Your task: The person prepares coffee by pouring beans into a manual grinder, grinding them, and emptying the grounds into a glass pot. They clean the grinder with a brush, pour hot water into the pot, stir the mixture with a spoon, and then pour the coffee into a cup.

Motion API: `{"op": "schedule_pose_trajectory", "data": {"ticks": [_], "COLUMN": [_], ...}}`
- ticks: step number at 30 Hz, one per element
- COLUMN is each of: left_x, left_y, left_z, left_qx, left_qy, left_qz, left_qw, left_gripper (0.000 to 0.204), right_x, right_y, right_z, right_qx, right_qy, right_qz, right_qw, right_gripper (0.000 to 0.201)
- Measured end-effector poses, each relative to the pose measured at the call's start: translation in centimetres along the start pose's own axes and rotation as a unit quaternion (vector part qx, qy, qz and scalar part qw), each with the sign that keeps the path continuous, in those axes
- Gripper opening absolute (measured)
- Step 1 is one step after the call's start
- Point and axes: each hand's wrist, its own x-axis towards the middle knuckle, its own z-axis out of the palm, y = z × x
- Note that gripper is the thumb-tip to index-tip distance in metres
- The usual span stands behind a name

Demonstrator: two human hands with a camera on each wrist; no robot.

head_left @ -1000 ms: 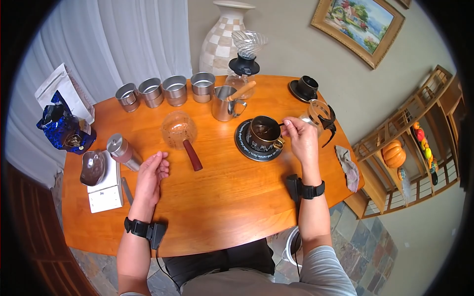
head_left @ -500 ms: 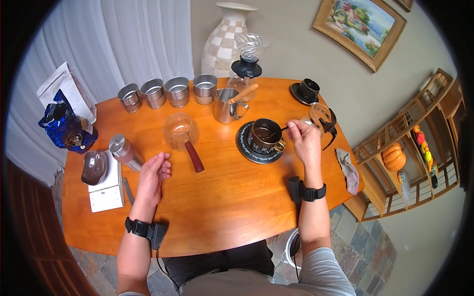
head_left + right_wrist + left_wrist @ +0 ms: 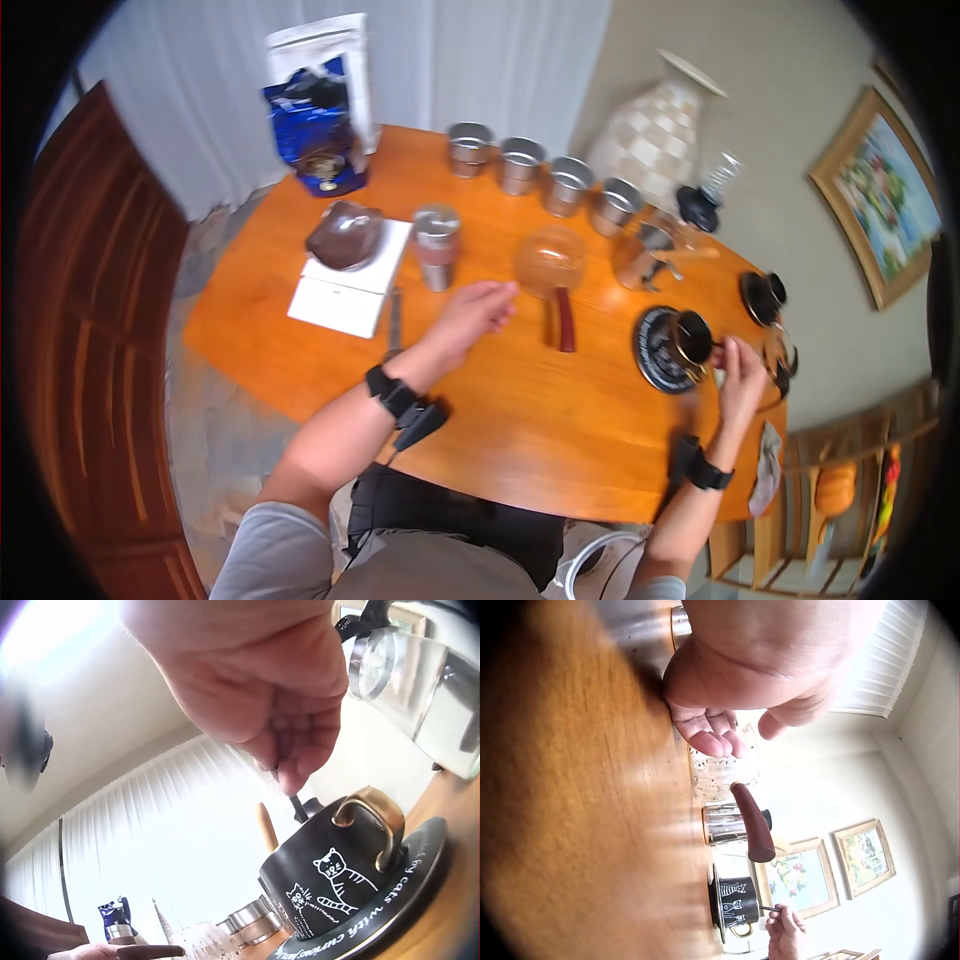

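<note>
The right hand [image 3: 741,378] pinches a thin dark stirrer [image 3: 298,806] whose lower end goes into a black cup [image 3: 330,862] with a gold handle and white cat drawings. That cup stands on a black saucer [image 3: 655,349] with white lettering. The left hand [image 3: 474,318] is empty, fingers loosely bent, its side near the tabletop. Closest to it are a round glass vessel [image 3: 551,262] with a dark red handle [image 3: 567,320], and a steel grinder [image 3: 437,248]. In the left wrist view the left hand [image 3: 761,675] holds nothing.
Left lie a white scale [image 3: 345,300] with a brown dish [image 3: 345,237], and a blue bag [image 3: 315,130]. Several steel cups stand along the back, beside a steel pitcher [image 3: 640,257]. Right are another black cup [image 3: 768,292], a glass pot [image 3: 776,357] and a cloth [image 3: 766,470].
The head view has swung left, so the table items appear shifted right and rotated. The right hand still pinches the stirrer at the cup; the left stays empty.
</note>
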Motion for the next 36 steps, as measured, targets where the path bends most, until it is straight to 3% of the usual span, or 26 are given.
{"op": "schedule_pose_trajectory", "data": {"ticks": [2,7,11,14,17,24,28,30,36], "left_x": [-0.1,-0.1,-0.1,0.3,0.2,-0.1,-0.1,-0.4,-0.6], "left_y": [0.1,0.6,0.7,0.2,0.4,0.5,0.8,1.1,1.4], "left_z": [0.0,0.4,0.4,0.0,0.0,0.1,0.1,0.2,0.7], "left_qx": [0.002,-0.001,0.002,0.012,0.009,-0.001,0.004,0.009,0.004], "left_qy": [0.012,0.003,-0.001,-0.007,-0.005,0.016,-0.004,-0.009,0.011], "left_qz": [0.004,-0.007,-0.012,0.001,-0.001,-0.005,-0.016,-0.022,-0.02], "left_qw": [1.0,1.0,1.0,1.0,1.0,1.0,1.0,1.0,1.0], "left_gripper": [0.023,0.024,0.026,0.034,0.033,0.026,0.026,0.025,0.026], "right_x": [0.4,0.2,0.2,0.5,0.5,0.1,0.0,-0.3,-0.6], "right_y": [1.3,0.1,0.2,0.8,0.8,-0.3,-0.7,-2.0,-2.4], "right_z": [-0.4,-0.5,0.3,-0.2,-0.8,-0.1,0.1,0.2,1.2], "right_qx": [-0.053,-0.027,-0.034,-0.044,-0.021,-0.082,-0.069,-0.096,0.032], "right_qy": [0.016,0.025,0.024,0.038,0.013,0.024,0.051,0.023,-0.012], "right_qz": [-0.028,0.016,-0.036,-0.014,0.011,-0.047,-0.019,-0.032,0.014], "right_qw": [0.998,0.999,0.998,0.998,1.0,0.995,0.996,0.995,0.999], "right_gripper": [0.024,0.025,0.025,0.025,0.024,0.023,0.023,0.022,0.015]}}
